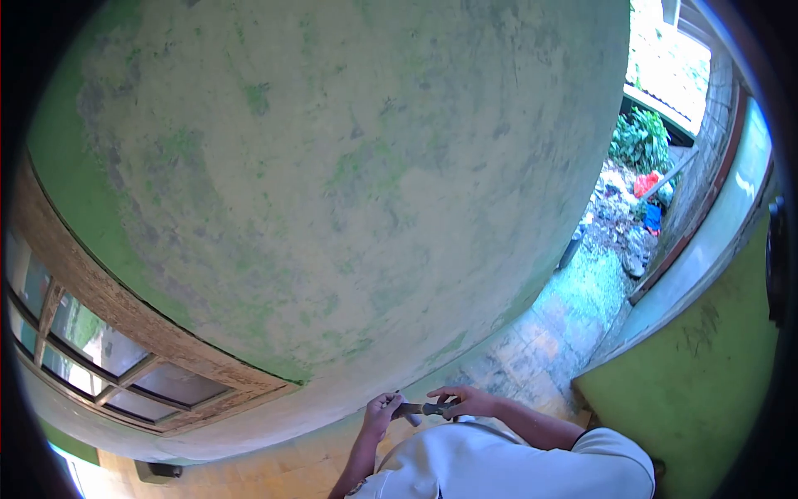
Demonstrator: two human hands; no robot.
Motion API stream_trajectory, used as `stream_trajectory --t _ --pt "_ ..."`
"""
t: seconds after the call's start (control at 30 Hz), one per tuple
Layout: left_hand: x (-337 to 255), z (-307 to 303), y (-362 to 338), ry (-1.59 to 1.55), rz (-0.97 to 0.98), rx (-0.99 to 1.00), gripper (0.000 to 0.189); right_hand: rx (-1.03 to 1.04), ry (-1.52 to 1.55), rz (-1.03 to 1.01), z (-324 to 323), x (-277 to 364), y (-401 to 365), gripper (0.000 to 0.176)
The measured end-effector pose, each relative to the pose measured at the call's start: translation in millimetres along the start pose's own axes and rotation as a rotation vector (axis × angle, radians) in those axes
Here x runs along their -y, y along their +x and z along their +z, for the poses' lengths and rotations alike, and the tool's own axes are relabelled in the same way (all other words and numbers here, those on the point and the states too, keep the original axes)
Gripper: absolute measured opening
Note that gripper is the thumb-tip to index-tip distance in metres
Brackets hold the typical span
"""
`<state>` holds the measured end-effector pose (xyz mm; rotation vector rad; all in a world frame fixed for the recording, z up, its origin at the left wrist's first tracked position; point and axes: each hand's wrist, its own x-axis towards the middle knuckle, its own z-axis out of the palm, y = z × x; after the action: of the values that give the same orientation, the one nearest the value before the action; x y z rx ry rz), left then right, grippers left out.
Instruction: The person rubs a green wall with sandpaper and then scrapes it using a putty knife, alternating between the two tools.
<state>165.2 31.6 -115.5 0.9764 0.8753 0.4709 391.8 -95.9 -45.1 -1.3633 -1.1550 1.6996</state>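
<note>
In front of my white shirt, near the bottom of the head view, both hands are at a short dark tool (434, 409). It looks like a rod or handle with a paler grey piece hanging below its left part; its exact kind is too small to make out. My left hand (381, 414) is closed around the left end. At the right end, my right hand (470, 402) grips the tool between thumb and fingers, its index finger reaching forward along the top.
A large wall (357, 191) with patchy, worn green and grey paint rises ahead. At left is a wooden-framed window (116, 366). A tiled floor (532, 349) leads right toward rubble and plants (640, 137). A green surface (690, 374) stands close on my right.
</note>
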Motion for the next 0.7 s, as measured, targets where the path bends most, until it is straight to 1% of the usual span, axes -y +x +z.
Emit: stream_trajectory --t 0.07,0.1,0.13,0.17,0.2,0.23,0.27,0.33,0.37,0.43,0.47,0.53,0.57,0.6,0.67,0.7 --pt "-1.4 13.4 10.5 -0.023 0.006 0.013 0.018 -0.054 0.214 -0.068 -17.3 -3.7 -7.4 0.055" --pt "-4.6 20.9 12.6 0.008 -0.024 0.023 0.017 -0.094 0.262 -0.076 -24.9 0.8 -12.8 0.048" --pt "-7.0 29.0 14.6 0.038 -0.053 0.031 0.017 -0.082 0.239 -0.07 -34.0 -0.8 -14.9 0.048" --pt "-8.6 37.3 15.8 0.017 -0.039 0.02 0.017 -0.126 0.313 -0.095 -42.1 -4.5 -17.0 0.046" --pt "-12.3 46.6 14.8 0.025 -0.042 0.05 0.016 -0.167 0.388 -0.117 -50.3 -5.4 -18.2 0.044" --pt "-13.5 53.6 15.5 0.033 -0.045 0.077 0.016 -0.21 0.502 -0.082 -57.0 -3.2 -20.7 0.037" --pt "-11.0 58.1 17.3 0.013 -0.038 0.059 0.016 -0.191 0.485 -0.069 -64.5 -4.6 -20.7 0.037" --pt "-6.8 67.6 17.9 0.019 -0.056 0.101 0.014 -0.256 0.661 -0.184 -76.7 -6.0 -21.5 0.03" --pt "-4.8 72.1 17.5 0.003 -0.052 0.085 0.014 -0.24 0.65 -0.171 -80.4 -5.4 -20.8 0.03" --pt "-10.7 84.6 12.9 -0.02 -0.045 0.112 0.013 -0.275 0.745 -0.323 -79.9 4.4 -17.4 0.023" --pt "-12.3 88.7 12.5 -0.038 -0.044 0.098 0.013 -0.262 0.736 -0.306 -79.9 5.1 -12.5 0.023" --pt "-14.7 94.5 12.2 -0.015 -0.011 0.092 0.013 -0.293 0.727 -0.373 -76.6 5.7 0.4 0.022" --pt "-14.0 95.9 14.1 0.002 0.022 0.083 0.014 -0.305 0.757 -0.36 -70.0 14.4 4.6 0.013" --pt "-16.7 96.9 14.1 -0.019 0.026 0.073 0.014 -0.295 0.742 -0.345 -68.1 21.0 9.6 0.013" --pt "-25.4 95.3 13.3 0.004 0.062 0.086 0.014 -0.149 0.704 -0.44 -69.2 37.3 22.1 0.009" --pt "-27.0 93.4 14.0 -0.041 0.06 0.059 0.014 -0.16 0.601 -0.49 -70.8 53.2 26.9 0.011"
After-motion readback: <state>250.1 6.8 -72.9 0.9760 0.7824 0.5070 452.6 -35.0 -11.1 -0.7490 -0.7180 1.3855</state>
